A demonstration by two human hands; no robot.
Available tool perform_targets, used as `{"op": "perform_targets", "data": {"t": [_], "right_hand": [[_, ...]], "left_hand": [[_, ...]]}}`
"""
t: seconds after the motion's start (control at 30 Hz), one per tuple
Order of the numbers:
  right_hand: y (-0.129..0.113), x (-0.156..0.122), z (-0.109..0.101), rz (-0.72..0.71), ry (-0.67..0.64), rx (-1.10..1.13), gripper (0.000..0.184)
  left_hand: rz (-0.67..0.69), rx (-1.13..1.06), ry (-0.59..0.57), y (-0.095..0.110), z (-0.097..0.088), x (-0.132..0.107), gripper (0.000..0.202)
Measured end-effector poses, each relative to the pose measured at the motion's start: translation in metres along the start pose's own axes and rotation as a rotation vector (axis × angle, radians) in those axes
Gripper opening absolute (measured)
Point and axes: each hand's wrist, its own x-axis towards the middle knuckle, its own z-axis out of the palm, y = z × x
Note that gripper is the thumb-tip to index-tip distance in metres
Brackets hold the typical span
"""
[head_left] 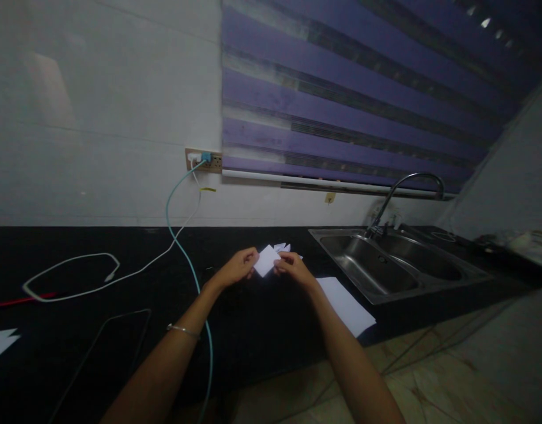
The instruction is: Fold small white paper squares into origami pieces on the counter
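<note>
A small white square of paper, apparently folded, is held up over the black counter with one corner pointing upward. My left hand pinches its left corner, and my right hand grips the opposite corner. Both hands are closed on the paper. Just behind my right hand lie some folded white paper pieces, partly covered by it. A stack of white sheets rests to the right, near the counter's front edge, partly hidden by my right forearm.
A double steel sink with a curved faucet is at the right. White and teal cables run from a wall socket across the black counter. A red pen-like object and more paper lie left.
</note>
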Motion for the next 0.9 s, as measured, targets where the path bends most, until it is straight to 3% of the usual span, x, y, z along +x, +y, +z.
{"op": "perform_targets", "data": {"t": [0.17,0.4,0.57,0.9], "right_hand": [[-0.001,0.002,0.003,0.014,0.034,0.028,0.025],[0.012,0.007,0.002,-0.014,0.176,0.077,0.031],[0.016,0.008,0.001,-0.068,0.19,-0.023,0.036],[0.008,0.004,0.012,-0.181,0.146,-0.199,0.054]], "left_hand": [[0.026,-0.043,0.022,-0.001,-0.003,0.002,0.033],[-0.041,-0.083,-0.152,0.013,-0.002,-0.004,0.03],[-0.075,-0.073,-0.255,0.01,0.0,-0.003,0.032],[-0.073,-0.025,-0.161,-0.004,0.001,0.002,0.035]]}}
